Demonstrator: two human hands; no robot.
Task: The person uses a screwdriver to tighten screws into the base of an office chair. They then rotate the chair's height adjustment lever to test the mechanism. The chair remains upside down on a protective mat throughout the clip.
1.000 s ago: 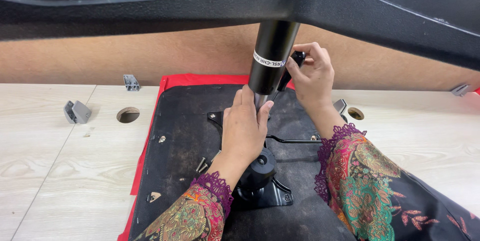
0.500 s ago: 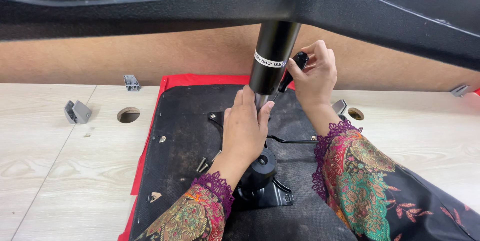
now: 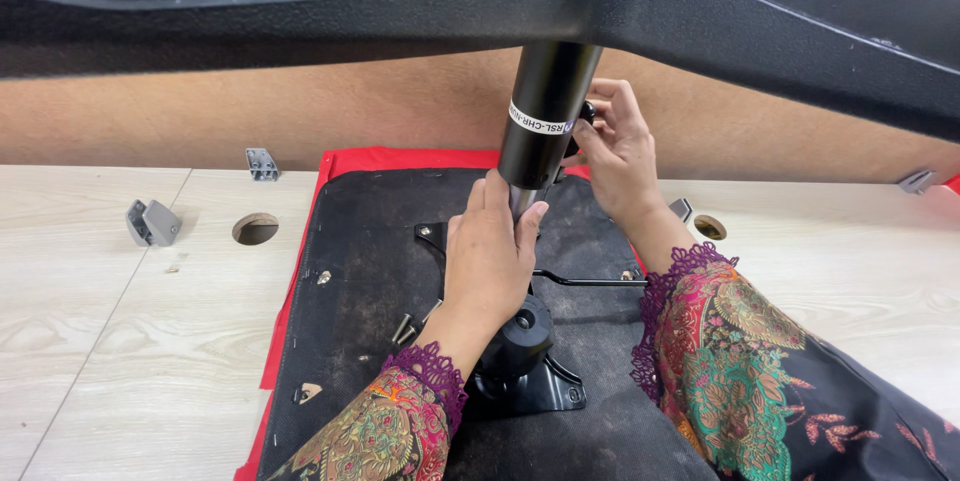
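Pale wood bench (image 3: pixel 120 341). Left hand (image 3: pixel 490 256) wraps the thin rod below the black cylinder (image 3: pixel 545 116); right hand (image 3: pixel 620 151), at 2 o'clock, pinches a black knob (image 3: pixel 585 113).

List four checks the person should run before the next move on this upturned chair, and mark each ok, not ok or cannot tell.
1. Left hand grips the thin rod under the black cylinder: ok.
2. Right hand steadies the cylinder from behind: ok.
3. Seat underside lies flat on the red cloth: ok.
4. Loose screws within reach: ok.
5. Cylinder fully seated in mechanism: cannot tell.
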